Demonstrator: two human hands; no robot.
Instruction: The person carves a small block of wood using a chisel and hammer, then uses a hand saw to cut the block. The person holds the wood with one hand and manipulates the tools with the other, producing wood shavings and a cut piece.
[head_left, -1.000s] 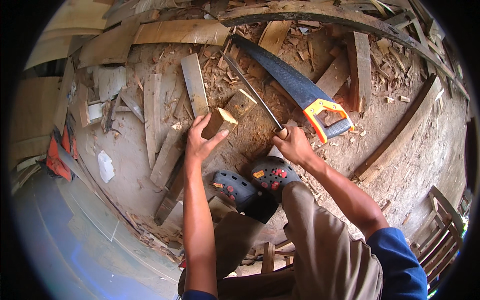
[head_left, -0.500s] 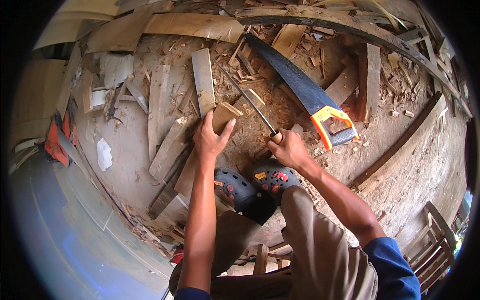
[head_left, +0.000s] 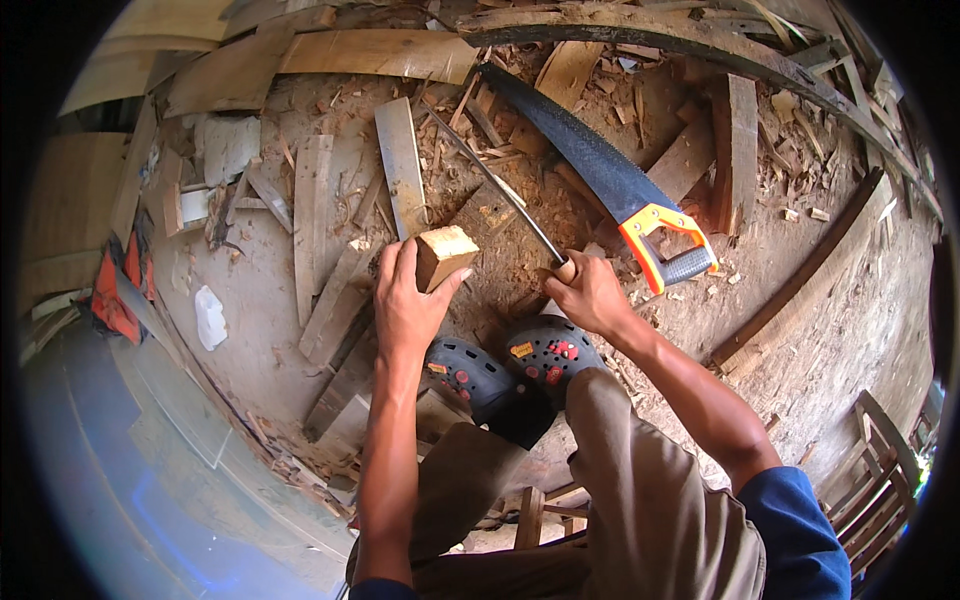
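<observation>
Works over a dusty floor [head_left: 810,330], beside a blue-grey surface [head_left: 130,450] at lower left. Has a dark-edged beam [head_left: 700,40] bowing across the far side and a curved board [head_left: 815,280] lying well off to the right. Has an orange-handled saw [head_left: 590,160] lying ahead and to the right, apart from both hands. Has the right hand [head_left: 595,295] wrapped around a wooden-handled, long thin blade [head_left: 500,190], aimed ahead and leftward, crossing in view over a brown stub [head_left: 480,212]; touching it or only passing above, hard to say. Wears dark clogs [head_left: 550,350], near the right hand. Grips a block [head_left: 447,250] in the left hand [head_left: 410,300], between thumb and fingers, just left of the blade and apart from it, pale end up. Judging by that end, lighter than the browner sides, seems partway through, with the end probably cut; gives no sure sign of the work left. Shows no clear container, only a white scrap [head_left: 210,318] at left, perhaps a bag, with no visible contents. Includes small chips [head_left: 790,214] scattered beyond the saw.
</observation>
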